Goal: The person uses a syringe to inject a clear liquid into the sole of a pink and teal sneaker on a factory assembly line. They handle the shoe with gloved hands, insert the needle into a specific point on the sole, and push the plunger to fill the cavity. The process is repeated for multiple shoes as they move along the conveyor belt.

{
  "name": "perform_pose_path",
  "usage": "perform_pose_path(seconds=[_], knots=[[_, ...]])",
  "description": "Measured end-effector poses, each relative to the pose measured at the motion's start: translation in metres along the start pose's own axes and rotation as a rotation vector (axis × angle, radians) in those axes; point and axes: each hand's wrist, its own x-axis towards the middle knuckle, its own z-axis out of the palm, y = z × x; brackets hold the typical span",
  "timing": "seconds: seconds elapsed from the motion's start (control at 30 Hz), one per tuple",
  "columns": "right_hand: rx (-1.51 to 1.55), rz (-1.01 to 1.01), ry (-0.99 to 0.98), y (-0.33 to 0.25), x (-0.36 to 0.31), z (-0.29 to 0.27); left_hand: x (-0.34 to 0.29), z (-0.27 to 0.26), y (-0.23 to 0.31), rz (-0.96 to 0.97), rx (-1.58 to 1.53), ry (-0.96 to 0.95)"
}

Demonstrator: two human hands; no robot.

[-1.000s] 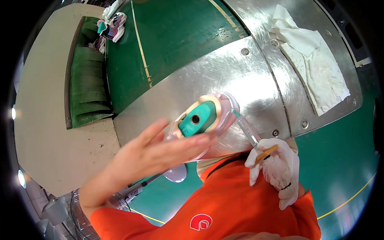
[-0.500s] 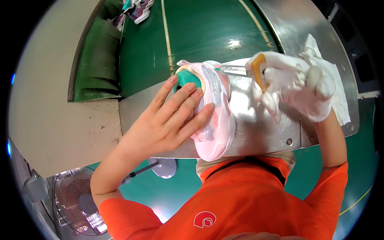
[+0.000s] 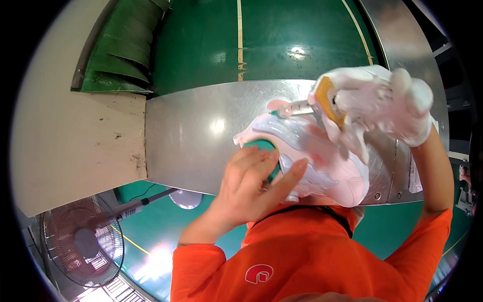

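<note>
A pink and lavender sneaker (image 3: 332,183) is tilted over the metal bench edge, toe toward the right, with a green shoe last (image 3: 261,145) filling its opening. Bare fingers of my left hand (image 3: 246,183) bend over the last at the collar, thumb along the shoe's upper, gripping it. My right hand (image 3: 375,100), in a white glove, is closed around a clear syringe (image 3: 299,108) with an orange-yellow finger grip (image 3: 328,103). Its green tip lies by the heel side of the shoe. A pink piece behind the tip shows only partly; whether it belongs to the shoe I cannot tell.
Beyond the metal bench (image 3: 186,131) runs a green conveyor belt (image 3: 201,40) with pale lines. Green strip flaps (image 3: 123,45) hang beside a beige panel (image 3: 75,141) at the left. A standing fan (image 3: 83,241) is at lower left; a white cloth (image 3: 415,176) shows at right.
The shoe has turned, its toe swinging to the right, and come closer to me. My left hand moved with it. The syringe has shifted slightly nearer. The view has shifted too.
</note>
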Motion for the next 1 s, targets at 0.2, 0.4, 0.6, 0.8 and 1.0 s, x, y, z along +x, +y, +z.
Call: perform_pose_path(seconds=[0.2, 0.4, 0.6, 0.8, 1.0], knots=[[-0.211, -0.109, -0.013, -0.002, -0.02, -0.009, -0.012, 0.005, 0.013, -0.07, 0.036, 0.012], [-0.335, -0.111, 0.389, 0.002, -0.036, 0.017, -0.01, 0.003, 0.012, -0.113, -0.046, 0.013], [-0.355, 0.052, 0.485, -0.014, -0.027, 0.032, -0.014, 0.009, 0.01, -0.127, -0.143, 0.07], [-0.349, 0.179, 0.548, -0.031, -0.016, 0.049, -0.012, 0.015, 0.007, -0.109, -0.17, 0.142], [-0.336, 0.274, 0.601, -0.039, -0.006, 0.066, -0.011, 0.016, 0.006, -0.085, -0.138, 0.139]])
